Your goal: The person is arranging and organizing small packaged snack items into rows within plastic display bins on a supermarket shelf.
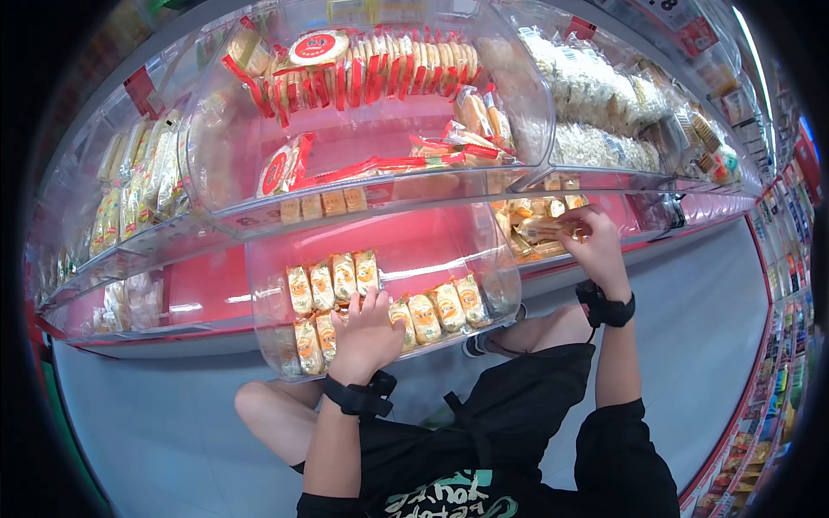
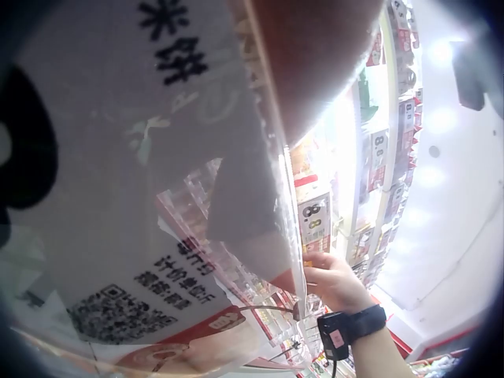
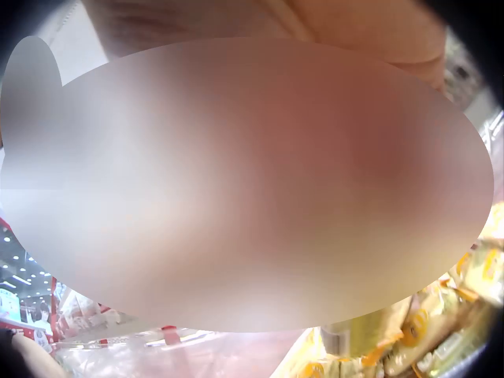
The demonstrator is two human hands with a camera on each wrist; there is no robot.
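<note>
In the head view, my left hand [image 1: 370, 337] lies over the front of a clear lower bin [image 1: 281, 350], fingers spread and nearly straight, among upright cream-and-orange wrapped packets [image 1: 425, 318]. More such packets [image 1: 344, 276] stand behind its fingertips. Farther right, my right hand [image 1: 598, 250] reaches into another bin and pinches a shiny wrapped packet [image 1: 542, 230] between thumb and fingers. The left wrist view has my right hand [image 2: 339, 285] beyond a large price card [image 2: 118, 197]. Blur covers most of the right wrist view; gold-and-orange packets [image 3: 417, 327] show at its lower right.
Above is a clear bin with red-edged round crackers [image 1: 389, 69], its front wall [image 1: 363, 194] jutting over the lower shelf. White packets [image 1: 604, 86] fill the upper right bin. Long wrapped snacks [image 1: 142, 173] are at left. A person's bent legs [image 1: 276, 419] are below the shelf.
</note>
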